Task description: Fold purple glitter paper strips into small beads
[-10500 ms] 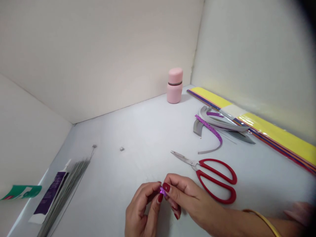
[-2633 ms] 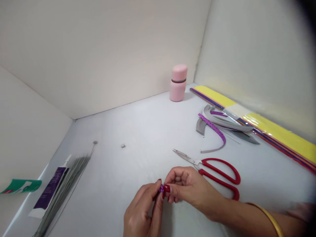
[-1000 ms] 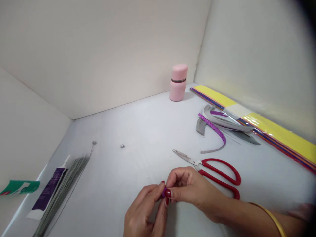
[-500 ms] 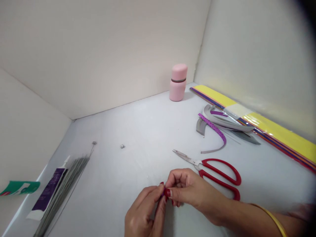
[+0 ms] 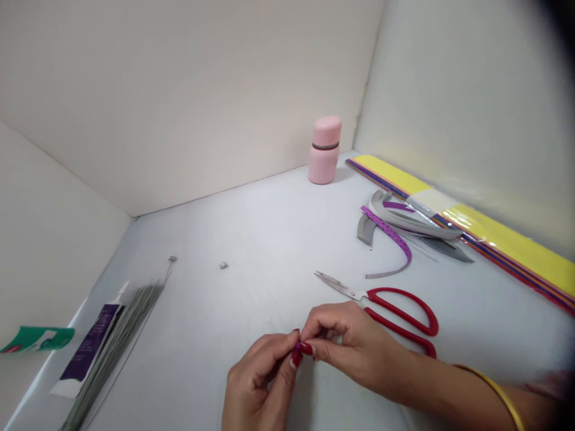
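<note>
Near the front of the table, my left hand [image 5: 265, 380] and my right hand [image 5: 348, 344] meet at the fingertips. Pinched between them is a small purple piece [image 5: 298, 346], mostly hidden by the fingers; its exact kind does not show. Just beyond my right hand lie scissors with red handles [image 5: 401, 299], their blades almost closed and pointing left. Past the scissors is a curled purple dotted strip [image 5: 390, 233], beside a heap of grey strips [image 5: 404, 222].
A pink flask [image 5: 324, 152] stands at the back corner. Packed coloured sheets [image 5: 503, 236] lie along the right wall. On the left are a bundle of thin wires [image 5: 121, 341], a purple-and-white tube [image 5: 92, 344] and a green packet [image 5: 42, 339]. A tiny silvery bit [image 5: 223, 265] lies mid-table.
My fingers have shifted slightly around the purple piece, the left thumb now more exposed. My right hand has risen a little. The things on the table have stayed put.
</note>
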